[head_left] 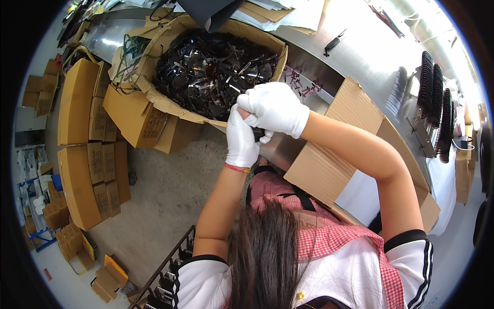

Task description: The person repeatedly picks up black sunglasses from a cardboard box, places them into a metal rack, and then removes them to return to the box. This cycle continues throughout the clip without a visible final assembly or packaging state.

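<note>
Both my hands wear white gloves and meet at the near edge of a big cardboard box (149, 69). It is filled with dark, shiny, thin pieces (211, 77), many of them shard-like. My left hand (241, 138) is closed, with its fingers up against my right hand (278, 108). The right is closed as well, lying partly over the left. A bit of something dark (259, 135) shows just below the right palm; the gloves cover most of it, so its kind cannot be made out.
Stacked cartons (77, 103) stand at the left. An opened cardboard box (329, 170) sits by my right forearm. On the metal table (360, 56) lie a black-handled tool (335, 43) and small pink pieces (303, 87). Racks of dark rounded pieces (435, 98) stand at far right.
</note>
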Action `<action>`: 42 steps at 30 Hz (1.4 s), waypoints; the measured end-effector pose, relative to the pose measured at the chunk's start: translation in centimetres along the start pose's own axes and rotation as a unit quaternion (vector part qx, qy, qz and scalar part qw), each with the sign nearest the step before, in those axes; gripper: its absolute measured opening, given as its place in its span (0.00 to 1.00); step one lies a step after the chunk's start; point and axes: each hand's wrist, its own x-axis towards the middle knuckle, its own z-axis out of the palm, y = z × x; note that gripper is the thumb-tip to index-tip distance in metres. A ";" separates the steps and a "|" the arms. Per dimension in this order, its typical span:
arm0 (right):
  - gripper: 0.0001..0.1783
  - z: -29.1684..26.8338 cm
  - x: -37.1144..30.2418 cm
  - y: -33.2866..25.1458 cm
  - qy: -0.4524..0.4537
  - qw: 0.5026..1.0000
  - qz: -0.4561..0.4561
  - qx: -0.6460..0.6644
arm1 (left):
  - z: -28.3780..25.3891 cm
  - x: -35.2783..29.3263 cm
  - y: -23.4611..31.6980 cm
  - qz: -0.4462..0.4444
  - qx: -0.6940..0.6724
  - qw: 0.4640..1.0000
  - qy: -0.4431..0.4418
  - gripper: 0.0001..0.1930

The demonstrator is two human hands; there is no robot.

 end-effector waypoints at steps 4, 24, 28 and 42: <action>0.08 -0.1 1.7 0.4 -0.068 0.989 -0.130 -0.016 | -1.6 -0.5 2.1 -0.102 -0.005 0.995 -0.015 0.12; 0.16 -6.8 -20.3 6.5 0.396 0.911 0.115 0.030 | 11.8 -7.5 -2.0 0.176 0.441 0.660 -0.582 0.07; 0.04 -3.2 -32.8 5.9 0.365 0.850 0.343 0.163 | 17.1 -6.6 -9.8 0.281 0.642 0.360 -0.616 0.06; 0.19 3.6 -43.4 4.1 0.233 0.675 0.515 0.474 | 18.6 -3.4 -23.3 0.010 0.806 0.091 -0.585 0.26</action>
